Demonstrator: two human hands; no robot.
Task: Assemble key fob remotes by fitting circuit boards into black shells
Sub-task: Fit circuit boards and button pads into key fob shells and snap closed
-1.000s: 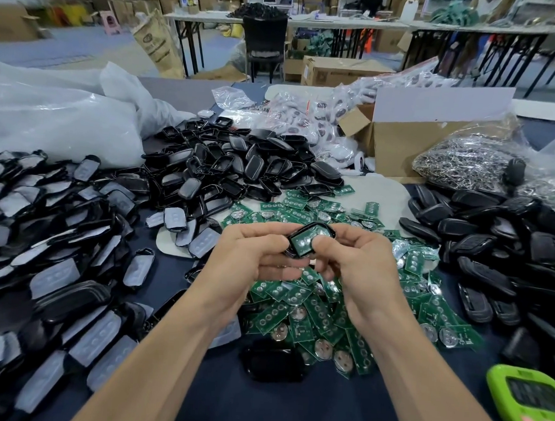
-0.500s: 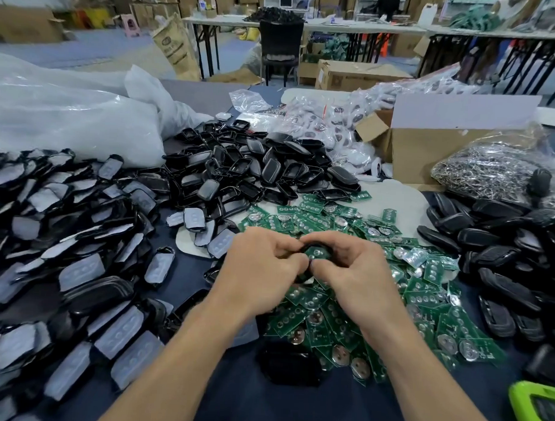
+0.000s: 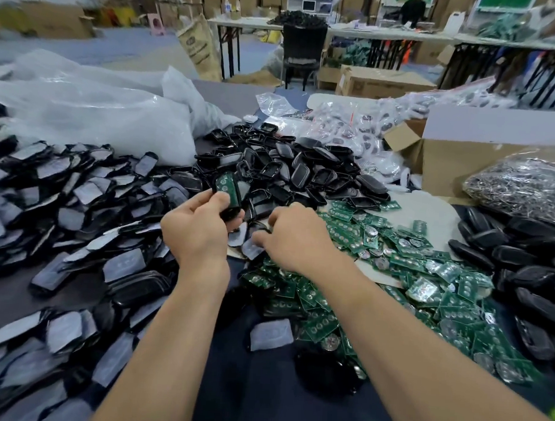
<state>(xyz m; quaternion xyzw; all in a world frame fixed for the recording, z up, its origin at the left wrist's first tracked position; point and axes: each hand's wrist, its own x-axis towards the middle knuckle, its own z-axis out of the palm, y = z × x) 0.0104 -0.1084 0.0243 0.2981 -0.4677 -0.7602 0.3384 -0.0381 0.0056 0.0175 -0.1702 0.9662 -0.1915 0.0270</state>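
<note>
My left hand grips a black shell with a green circuit board seated in it, held upright over the table's middle. A short gap to the right, my right hand is lowered, with its fingers curled onto loose grey-faced covers; whether it grips one is hidden. A heap of green circuit boards spreads under and right of that hand. Empty black shells are piled just beyond both hands.
Grey-faced covers fill the left side. Black shell halves heap up at the right. Behind stand a cardboard box, a bag of metal rings, clear plastic bags and white packets.
The hands have come apart. My left hand has taken the shell with the board up and to the left, and my right hand has dropped onto the loose covers.
</note>
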